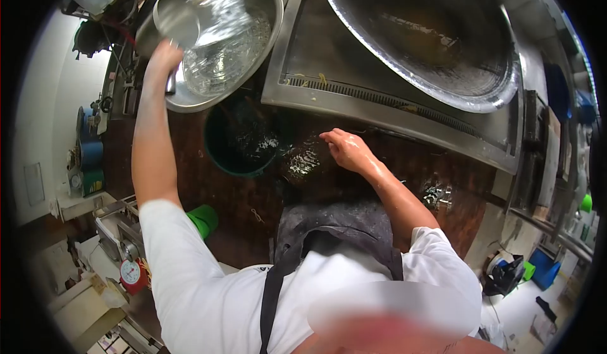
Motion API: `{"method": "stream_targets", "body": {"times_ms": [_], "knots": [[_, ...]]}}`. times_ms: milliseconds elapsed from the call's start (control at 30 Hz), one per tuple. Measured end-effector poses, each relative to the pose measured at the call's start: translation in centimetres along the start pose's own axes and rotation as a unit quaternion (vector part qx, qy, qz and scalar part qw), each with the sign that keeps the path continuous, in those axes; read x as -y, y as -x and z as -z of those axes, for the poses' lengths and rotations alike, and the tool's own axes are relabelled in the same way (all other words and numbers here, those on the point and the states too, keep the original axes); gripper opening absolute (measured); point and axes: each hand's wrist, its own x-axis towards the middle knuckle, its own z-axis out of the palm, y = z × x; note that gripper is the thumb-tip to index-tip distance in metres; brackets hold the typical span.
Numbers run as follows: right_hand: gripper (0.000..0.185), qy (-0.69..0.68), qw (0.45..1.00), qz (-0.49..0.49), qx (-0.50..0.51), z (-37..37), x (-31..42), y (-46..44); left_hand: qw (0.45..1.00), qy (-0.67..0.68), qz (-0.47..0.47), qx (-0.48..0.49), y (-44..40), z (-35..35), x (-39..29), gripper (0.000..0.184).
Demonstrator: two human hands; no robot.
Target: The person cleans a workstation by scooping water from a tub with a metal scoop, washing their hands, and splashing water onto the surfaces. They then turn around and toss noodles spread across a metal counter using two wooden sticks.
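Note:
My left hand (pixel 167 57) is closed around the handle of a metal dipper (pixel 180 22) at the upper left. Clear water (pixel 221 19), blurred by motion, streams from the dipper's side over a wide metal basin (pixel 272 31). The basin has water in its bottom. Wet and loosely bent, my right hand (pixel 344 148) hovers in front of the steel counter with its fingers partly apart. Nothing shows in it. Below and between the hands stands a dark green bucket (pixel 215 148) with shiny wet contents I cannot make out.
A very large metal bowl (pixel 398 69) with some brownish liquid sits on the steel counter (pixel 303 50). A slotted drain (pixel 379 98) runs along the counter's front, with yellowish scraps on it. The brown floor (pixel 253 196) is wet. A red-rimmed scale (pixel 131 273) stands at lower left.

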Motion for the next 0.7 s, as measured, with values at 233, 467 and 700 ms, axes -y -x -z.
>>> {"method": "stream_targets", "body": {"times_ms": [233, 467, 700], "knots": [[0.030, 0.035, 0.999, -0.025, 0.010, 0.6, 0.9, 0.3, 0.971, 0.004, 0.106, -0.216, -13.8, 2.9, -2.0, 0.039], [0.028, 0.024, 0.996, -0.032, 0.078, -4.6, 2.2, -1.3, 0.879, 0.290, 0.176, -0.336, 12.4, -12.4, 7.9, 0.054], [0.025, 0.007, 0.977, -0.067, 0.200, -15.2, -2.0, -2.8, 0.872, 0.276, 0.405, 0.016, 25.3, -40.6, 12.6, 0.040]]}}
